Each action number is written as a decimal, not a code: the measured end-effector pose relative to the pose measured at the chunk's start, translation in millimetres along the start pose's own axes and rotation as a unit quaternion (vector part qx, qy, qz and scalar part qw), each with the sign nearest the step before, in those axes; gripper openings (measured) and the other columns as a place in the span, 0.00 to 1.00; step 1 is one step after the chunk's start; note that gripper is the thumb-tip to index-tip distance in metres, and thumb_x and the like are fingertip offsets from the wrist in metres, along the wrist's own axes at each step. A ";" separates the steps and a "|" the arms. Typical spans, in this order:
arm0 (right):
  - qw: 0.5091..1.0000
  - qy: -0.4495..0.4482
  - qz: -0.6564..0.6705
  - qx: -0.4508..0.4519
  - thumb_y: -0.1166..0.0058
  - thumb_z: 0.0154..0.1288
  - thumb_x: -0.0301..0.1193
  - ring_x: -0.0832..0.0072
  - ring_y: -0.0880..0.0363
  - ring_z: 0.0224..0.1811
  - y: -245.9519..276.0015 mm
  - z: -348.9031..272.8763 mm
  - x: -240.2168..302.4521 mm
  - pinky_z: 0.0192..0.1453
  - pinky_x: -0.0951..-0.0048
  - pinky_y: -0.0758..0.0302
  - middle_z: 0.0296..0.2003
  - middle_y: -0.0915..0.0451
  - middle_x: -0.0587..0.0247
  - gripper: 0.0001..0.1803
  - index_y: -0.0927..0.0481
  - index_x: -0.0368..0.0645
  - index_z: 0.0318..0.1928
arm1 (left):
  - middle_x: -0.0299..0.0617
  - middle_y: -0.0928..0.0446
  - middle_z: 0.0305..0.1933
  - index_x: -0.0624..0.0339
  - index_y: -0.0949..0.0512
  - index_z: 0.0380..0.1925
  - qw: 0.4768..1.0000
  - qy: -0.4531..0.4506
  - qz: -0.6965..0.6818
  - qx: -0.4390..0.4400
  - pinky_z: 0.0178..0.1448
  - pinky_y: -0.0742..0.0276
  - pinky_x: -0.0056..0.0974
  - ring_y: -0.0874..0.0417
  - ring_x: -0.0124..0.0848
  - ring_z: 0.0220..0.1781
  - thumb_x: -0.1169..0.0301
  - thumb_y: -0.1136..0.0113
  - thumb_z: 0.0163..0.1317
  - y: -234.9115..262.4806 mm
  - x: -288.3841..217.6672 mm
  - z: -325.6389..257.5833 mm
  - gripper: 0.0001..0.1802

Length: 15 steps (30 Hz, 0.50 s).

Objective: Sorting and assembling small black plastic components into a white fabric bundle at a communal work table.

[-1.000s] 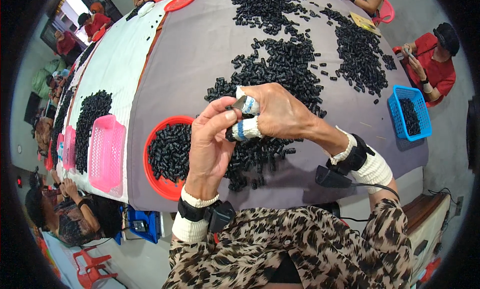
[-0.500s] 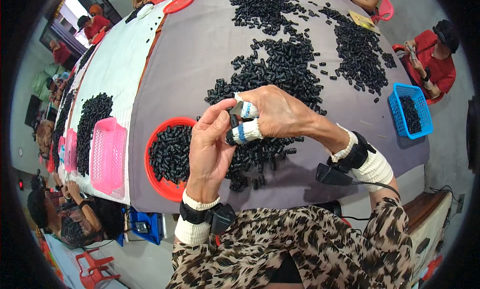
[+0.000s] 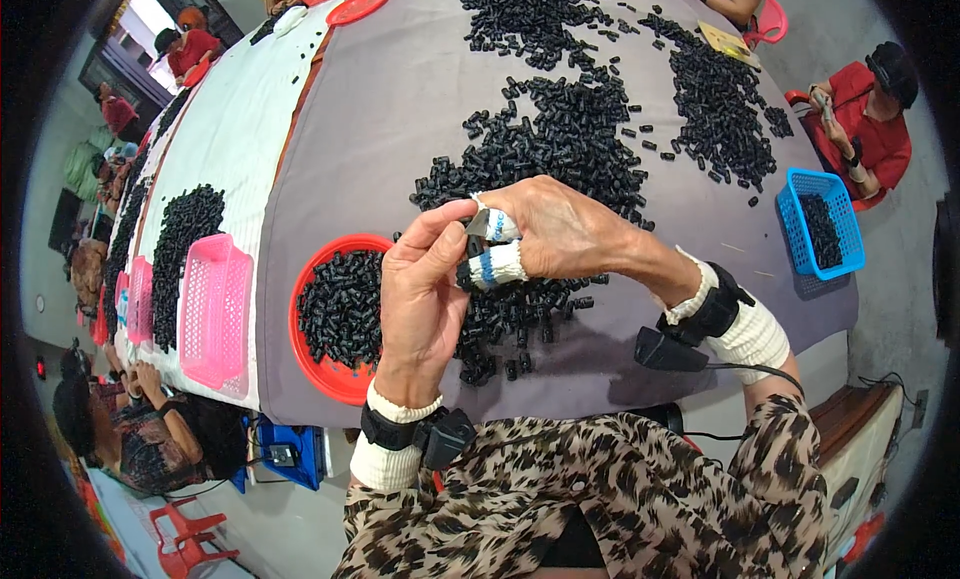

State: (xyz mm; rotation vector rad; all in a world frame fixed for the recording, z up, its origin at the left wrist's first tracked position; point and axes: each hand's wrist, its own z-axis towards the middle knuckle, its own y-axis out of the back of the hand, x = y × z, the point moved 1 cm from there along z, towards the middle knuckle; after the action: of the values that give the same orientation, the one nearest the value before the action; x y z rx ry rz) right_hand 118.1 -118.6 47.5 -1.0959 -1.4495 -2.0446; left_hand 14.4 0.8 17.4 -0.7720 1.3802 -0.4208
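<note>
My hands meet above a heap of small black cylindrical parts [image 3: 560, 139] on the grey-clothed table. My left hand [image 3: 420, 299] is closed, thumb and index finger pinched around a small black part, mostly hidden between the hands. From the far right side my right hand [image 3: 565, 224] reaches over, its fingers curled. White wraps with blue marks [image 3: 497, 264] cover its thumb and a finger. A small grey metal blade [image 3: 479, 222] shows in its grip, next to my left fingertips. Beside my left hand stands a round red tray [image 3: 298, 324] full of black parts.
A blue basket [image 3: 840, 259] holding black parts stands at the table's right edge, near a seated person in red [image 3: 865, 119]. To the left is a pink basket [image 3: 215, 314] on white cloth. More black heaps [image 3: 720, 109] lie farther off. Other people sit around the tables.
Both hands stay in nearly the same place. The blade and right fingertips have shifted slightly, and the black part between the hands is less visible now.
</note>
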 end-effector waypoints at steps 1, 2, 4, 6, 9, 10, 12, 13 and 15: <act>1.000 -0.008 0.018 0.002 0.44 0.47 0.36 0.55 0.25 0.23 0.8 -0.3 1.1 0.30 0.61 0.31 0.20 0.24 0.49 0.16 0.28 0.33 0.26 | 0.42 0.23 0.40 0.68 0.26 0.43 1.000 0.003 -0.002 -0.002 0.48 0.25 0.31 0.22 0.26 0.41 0.75 0.46 0.60 -0.9 0.2 0.2 0.11; 1.000 -0.008 0.019 0.002 0.44 0.47 0.36 0.55 0.25 0.23 0.7 -0.6 0.3 0.30 0.61 0.31 0.20 0.24 0.49 0.16 0.28 0.33 0.26 | 0.42 0.23 0.40 0.68 0.26 0.43 1.000 0.004 -0.001 -0.003 0.48 0.25 0.31 0.22 0.26 0.41 0.75 0.46 0.60 -1.0 0.9 0.6 0.11; 0.999 0.005 0.040 -0.003 0.44 0.48 0.34 0.56 0.26 0.22 -1.0 -1.6 -2.7 0.30 0.62 0.31 0.20 0.25 0.49 0.14 0.28 0.33 0.26 | 0.42 0.22 0.40 0.68 0.26 0.43 1.000 0.001 0.003 -0.006 0.47 0.25 0.31 0.21 0.27 0.41 0.76 0.46 0.60 -0.2 2.8 1.0 0.12; 1.000 0.016 0.011 -0.019 0.45 0.48 0.34 0.57 0.26 0.22 -6.5 -2.3 -10.0 0.29 0.63 0.31 0.20 0.25 0.50 0.14 0.28 0.33 0.26 | 0.43 0.22 0.40 0.68 0.26 0.43 1.000 0.008 0.004 -0.005 0.47 0.25 0.32 0.21 0.27 0.41 0.76 0.46 0.60 0.2 3.2 1.2 0.12; 0.999 0.021 0.015 -0.033 0.44 0.49 0.33 0.59 0.26 0.22 -3.1 -6.6 -4.3 0.29 0.64 0.31 0.20 0.25 0.51 0.14 0.28 0.34 0.26 | 0.43 0.22 0.40 0.68 0.27 0.43 1.000 0.011 -0.008 0.005 0.47 0.24 0.32 0.21 0.28 0.40 0.75 0.47 0.60 -2.1 2.4 0.7 0.12; 0.998 0.014 0.048 -0.029 0.44 0.50 0.34 0.60 0.26 0.22 -0.6 -8.1 -0.6 0.29 0.65 0.31 0.20 0.25 0.52 0.14 0.28 0.34 0.26 | 0.44 0.22 0.39 0.69 0.27 0.44 1.000 0.007 -0.021 0.014 0.46 0.24 0.33 0.21 0.28 0.40 0.75 0.47 0.61 -3.1 1.9 0.5 0.12; 0.998 0.019 0.040 -0.040 0.42 0.49 0.31 0.70 0.29 0.22 1.4 -10.5 0.8 0.28 0.70 0.32 0.20 0.25 0.59 0.12 0.28 0.36 0.28 | 0.44 0.23 0.39 0.68 0.27 0.45 0.999 0.012 -0.045 0.022 0.46 0.24 0.33 0.21 0.28 0.40 0.75 0.48 0.61 -3.1 2.2 2.3 0.13; 0.998 0.024 0.031 -0.050 0.41 0.48 0.28 0.79 0.31 0.21 1.7 -11.0 0.7 0.26 0.74 0.33 0.20 0.26 0.65 0.11 0.27 0.38 0.31 | 0.44 0.23 0.39 0.68 0.28 0.45 0.997 0.017 -0.069 0.029 0.46 0.24 0.33 0.21 0.29 0.39 0.74 0.49 0.62 -2.9 2.9 3.1 0.13; 0.997 0.005 0.033 -0.064 0.40 0.47 0.29 0.80 0.31 0.21 -0.4 -10.8 -0.7 0.26 0.75 0.33 0.20 0.27 0.66 0.12 0.27 0.38 0.30 | 0.44 0.23 0.39 0.68 0.29 0.46 0.996 0.020 -0.085 0.018 0.46 0.24 0.33 0.21 0.29 0.39 0.74 0.49 0.62 -2.8 5.9 2.8 0.13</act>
State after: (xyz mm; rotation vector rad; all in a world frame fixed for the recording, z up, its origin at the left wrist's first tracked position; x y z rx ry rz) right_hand 114.3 -128.5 45.1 -1.1659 -1.2746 -2.1169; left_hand 18.6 -4.5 15.2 -0.8580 1.3446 -0.5944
